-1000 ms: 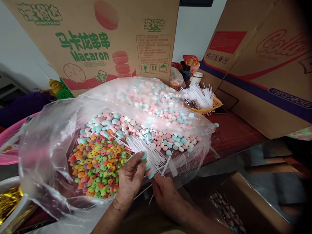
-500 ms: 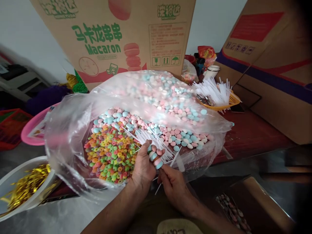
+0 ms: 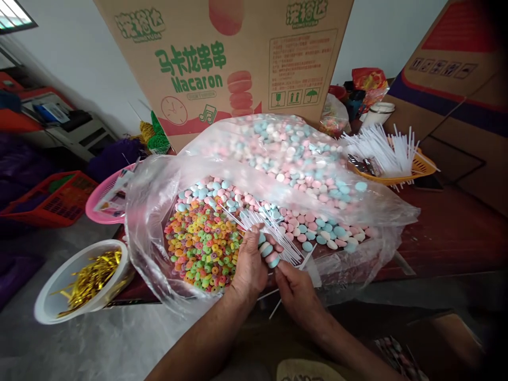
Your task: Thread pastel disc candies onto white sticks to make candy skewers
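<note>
My left hand (image 3: 251, 263) is closed round a short stack of pastel marshmallow-like candies (image 3: 270, 255), pink, blue and white, held tilted. Against the stack's lower end, my right hand (image 3: 298, 290) pinches with thumb and forefinger; a thin white stick (image 3: 274, 309) pokes out beneath it. Just behind the hands lies a pile of white sticks (image 3: 286, 242). Left of it spreads a heap of colourful ring-shaped candies (image 3: 204, 246). Loose pastel candies (image 3: 307, 227) lie behind and to the right, partly under a clear plastic bag (image 3: 148, 211). My fingers hide part of the stack.
A large cardboard box (image 3: 254, 58) stands behind the bag, another box (image 3: 448, 106) at the right. A yellow basket (image 3: 420, 166) holds white sticks. At the left are a bowl (image 3: 43, 299) of gold ties, a pink basket (image 3: 97, 206) and a red crate (image 3: 59, 203).
The view has swung left, so everything sits further right in the picture. Both hands keep their hold at the stack, which has turned slightly, with less of it showing.
</note>
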Demonstrator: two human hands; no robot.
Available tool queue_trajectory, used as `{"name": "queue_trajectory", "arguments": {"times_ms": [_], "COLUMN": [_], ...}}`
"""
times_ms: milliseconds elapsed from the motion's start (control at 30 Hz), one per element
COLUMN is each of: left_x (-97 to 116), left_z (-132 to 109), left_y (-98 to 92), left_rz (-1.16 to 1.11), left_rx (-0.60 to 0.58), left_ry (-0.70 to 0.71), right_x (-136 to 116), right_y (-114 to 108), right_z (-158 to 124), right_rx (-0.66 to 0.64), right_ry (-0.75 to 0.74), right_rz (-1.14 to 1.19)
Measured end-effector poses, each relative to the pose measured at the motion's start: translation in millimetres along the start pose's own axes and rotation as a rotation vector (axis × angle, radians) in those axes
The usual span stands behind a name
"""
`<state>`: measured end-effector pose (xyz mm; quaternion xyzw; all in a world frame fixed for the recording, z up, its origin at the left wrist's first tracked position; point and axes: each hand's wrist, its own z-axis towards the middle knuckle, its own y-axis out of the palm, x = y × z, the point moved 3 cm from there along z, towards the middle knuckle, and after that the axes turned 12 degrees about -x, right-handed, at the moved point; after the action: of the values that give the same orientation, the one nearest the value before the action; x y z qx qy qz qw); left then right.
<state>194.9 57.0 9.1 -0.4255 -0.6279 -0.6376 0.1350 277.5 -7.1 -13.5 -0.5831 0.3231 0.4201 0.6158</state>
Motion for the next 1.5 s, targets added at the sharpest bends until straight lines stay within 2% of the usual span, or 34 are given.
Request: {"name": "queue_trajectory", "arguments": {"times_ms": [133,300,400,500,600,733,800,867,933,1033,1133,1200,1267,1367,1500], "left_x": [16,9,3,2,3,0,-1,-1,2,2,-11,-23,-32,-36,-36], "left_z": [-2,-9,-7,-4,-1,-4,-8,-9,-6,4,10,10,8,3,-3], "left_y": [-11.0,-10.3,-4.1,-4.9,-12.0,-13.6,-10.4,-8.5,-7.8,-3.5,8.7,16.3,19.6,18.2,15.4], "left_rz": [-0.093,-0.044,-0.014,0.041,0.154,0.319,0.42,0.558,0.74,1.106,1.538,1.829,2.065,2.206,2.151], "left_rx": [-0.173,-0.244,-0.245,-0.193,-0.125,-0.109,-0.145,-0.175,-0.191,-0.259,-0.423,-0.533,-0.582,-0.597,-0.629], "left_ry": [0.025,-0.068,-0.072,-0.069,-0.063,-0.124,-0.158,-0.165,-0.101,0.045,0.16,0.175,0.127,0.027,-0.046], "right_x": [2,2,3,15,37,61,69,73,78,89,111,128,140,144,137], "right_y": [-12,-5,-5,-25,-70,-159,-205,-242,-262,-270,-265,-258,-254,-261,-295], "right_z": [0,-9,-15,-18,-12,13,20,16,2,-30,-58,-67,-68,-61,-32], "right_rx": [-0.076,-0.192,-0.145,-0.022,0.092,0.146,0.235,0.344,0.396,0.439,0.47,0.444,0.41,0.408,0.473], "right_ry": [0.077,0.151,0.094,0.069,0.127,0.201,0.267,0.353,0.42,0.565,0.806,0.91,0.956,0.986,0.972], "right_rz": [0.044,0.164,0.086,-0.083,-0.243,-0.566,-0.666,-0.743,-0.797,-0.849,-0.859,-0.849,-0.845,-0.871,-0.905]}}
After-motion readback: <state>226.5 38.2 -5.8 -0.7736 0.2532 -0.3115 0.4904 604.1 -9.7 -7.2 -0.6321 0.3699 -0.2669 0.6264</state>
